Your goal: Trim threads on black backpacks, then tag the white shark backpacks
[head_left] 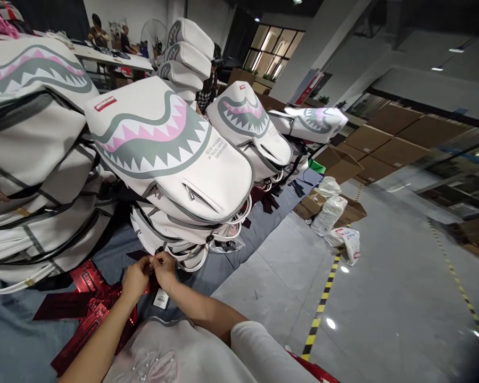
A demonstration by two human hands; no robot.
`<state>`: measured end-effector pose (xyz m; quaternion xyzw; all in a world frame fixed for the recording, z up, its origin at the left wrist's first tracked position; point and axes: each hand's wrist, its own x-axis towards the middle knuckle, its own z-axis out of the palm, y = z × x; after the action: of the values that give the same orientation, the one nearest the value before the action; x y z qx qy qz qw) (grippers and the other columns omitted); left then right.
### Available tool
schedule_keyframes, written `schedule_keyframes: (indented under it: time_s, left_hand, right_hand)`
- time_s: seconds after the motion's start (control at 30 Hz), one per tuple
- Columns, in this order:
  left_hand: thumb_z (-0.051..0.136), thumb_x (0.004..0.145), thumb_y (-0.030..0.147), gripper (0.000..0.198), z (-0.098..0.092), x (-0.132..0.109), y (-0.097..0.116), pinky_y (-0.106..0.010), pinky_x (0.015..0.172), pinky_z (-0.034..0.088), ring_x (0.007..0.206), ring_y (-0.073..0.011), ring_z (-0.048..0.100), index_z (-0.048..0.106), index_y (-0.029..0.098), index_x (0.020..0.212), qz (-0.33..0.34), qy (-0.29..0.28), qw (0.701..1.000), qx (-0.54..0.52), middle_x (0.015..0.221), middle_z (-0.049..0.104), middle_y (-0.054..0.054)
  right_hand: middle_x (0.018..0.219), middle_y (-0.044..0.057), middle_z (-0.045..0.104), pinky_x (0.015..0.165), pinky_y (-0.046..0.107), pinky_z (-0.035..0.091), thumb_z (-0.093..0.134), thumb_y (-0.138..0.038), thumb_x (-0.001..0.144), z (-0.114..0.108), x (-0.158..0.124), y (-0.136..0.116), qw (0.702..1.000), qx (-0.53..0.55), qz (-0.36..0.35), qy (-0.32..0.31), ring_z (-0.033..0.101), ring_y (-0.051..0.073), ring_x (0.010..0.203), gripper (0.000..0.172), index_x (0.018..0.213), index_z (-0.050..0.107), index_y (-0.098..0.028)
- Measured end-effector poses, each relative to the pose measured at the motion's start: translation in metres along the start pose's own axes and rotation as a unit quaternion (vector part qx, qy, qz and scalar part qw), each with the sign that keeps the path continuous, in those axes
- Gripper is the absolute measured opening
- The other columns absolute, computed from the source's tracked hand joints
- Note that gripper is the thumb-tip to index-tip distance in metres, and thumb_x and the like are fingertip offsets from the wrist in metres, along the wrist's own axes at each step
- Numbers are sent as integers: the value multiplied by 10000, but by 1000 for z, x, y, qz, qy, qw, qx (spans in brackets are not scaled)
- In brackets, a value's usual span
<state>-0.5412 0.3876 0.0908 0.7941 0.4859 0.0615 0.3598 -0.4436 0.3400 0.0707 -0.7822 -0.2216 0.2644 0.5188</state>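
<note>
My left hand [136,279] and my right hand [164,270] meet at the front of a stack of white backpacks, fingers closed in pinches. What lies between the fingertips is too small to make out. A white barcode tag [160,299] hangs just below my right hand. The top white backpack [155,127] carries a pink and grey shark-mouth print. Shiny red tags [93,314] lie in a pile on the grey-blue cloth, left of and partly behind my left forearm.
More backpacks stand stacked at the left [32,143] and farther along the table [247,117]. Plastic bags [330,214] and cardboard boxes [379,138] are on the floor at the right. People [98,33] sit at a back table.
</note>
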Motion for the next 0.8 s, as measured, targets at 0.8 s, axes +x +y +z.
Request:
schedule_keyframes:
  time_s: [0.8]
  left_hand:
    - [505, 952, 284, 230, -11, -8, 13, -279, 682, 405, 911, -254, 709, 681, 212, 1081, -11, 4, 1000, 24, 962, 765, -94]
  right_hand:
    - [646, -21, 631, 699, 294, 473, 618, -314, 705, 1, 2, 8, 999, 34, -10, -10, 588, 171, 662, 117, 632, 589, -227]
